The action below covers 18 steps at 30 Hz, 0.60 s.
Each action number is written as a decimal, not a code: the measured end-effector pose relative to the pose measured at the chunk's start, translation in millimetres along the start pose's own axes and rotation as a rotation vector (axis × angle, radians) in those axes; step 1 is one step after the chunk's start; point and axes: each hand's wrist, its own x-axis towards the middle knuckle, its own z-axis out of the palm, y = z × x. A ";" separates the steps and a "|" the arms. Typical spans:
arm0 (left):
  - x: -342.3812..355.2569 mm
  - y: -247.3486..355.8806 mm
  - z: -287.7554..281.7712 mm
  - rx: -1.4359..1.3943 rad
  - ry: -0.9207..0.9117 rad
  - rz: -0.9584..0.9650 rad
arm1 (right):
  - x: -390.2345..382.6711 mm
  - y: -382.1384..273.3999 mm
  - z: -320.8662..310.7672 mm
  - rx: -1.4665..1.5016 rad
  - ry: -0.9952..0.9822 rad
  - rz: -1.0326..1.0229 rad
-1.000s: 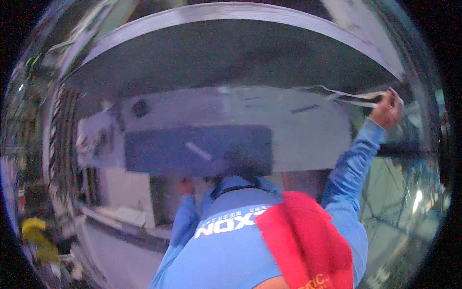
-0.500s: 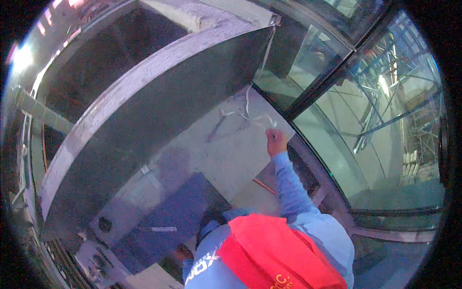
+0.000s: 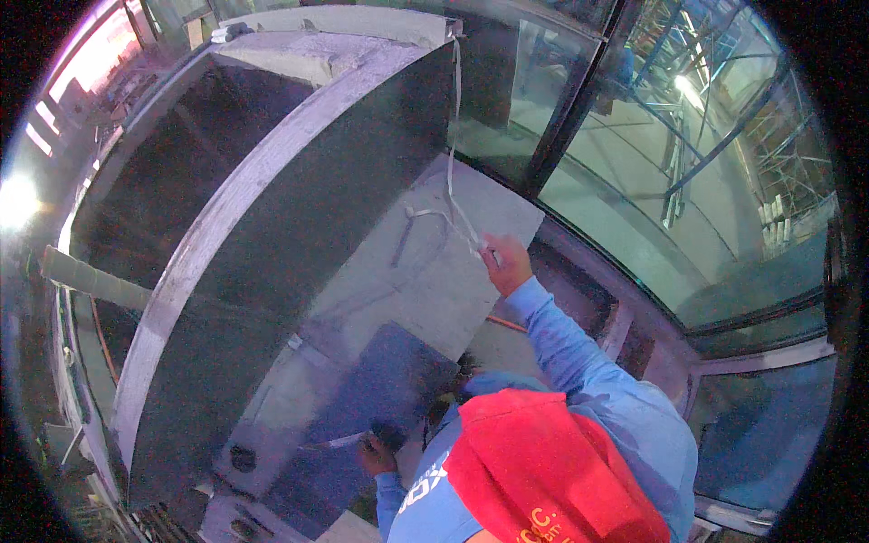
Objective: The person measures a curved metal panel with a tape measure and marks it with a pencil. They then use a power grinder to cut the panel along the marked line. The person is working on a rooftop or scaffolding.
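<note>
My right hand [image 3: 507, 262] pinches a thin white strip [image 3: 454, 118], perhaps tape or a flat cord. It hangs down from the top far corner of a dark curved panel [image 3: 299, 244]. A loose branch of white strip [image 3: 424, 213] bends away to the left of that hand. Lower left, over the dark blue sheet, my left hand [image 3: 377, 454] has its fingers closed. A narrow pale strip [image 3: 333, 442] meets these fingertips; its kind is unclear. A red cloth [image 3: 534, 452] with yellow lettering covers part of the blue shirt.
The panel has a thick, pale, curved top edge [image 3: 217, 181]. Right of my right arm stand dark-framed glass panes [image 3: 625, 235], with scaffold tubes [image 3: 715, 136] showing there. A dark blue sheet [image 3: 362, 389] lies on the pale floor [image 3: 444, 281]. An orange rod [image 3: 507, 323] lies under my right forearm.
The view has shifted. My right hand has come closer to the hanging white strip, which now runs into its fingers. My left hand shows more fully and now meets the pale strip.
</note>
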 end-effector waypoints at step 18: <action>-11.5 137.8 134.4 0.237 0.595 -0.441 | 461.7 182.6 107.1 0.217 0.248 0.285</action>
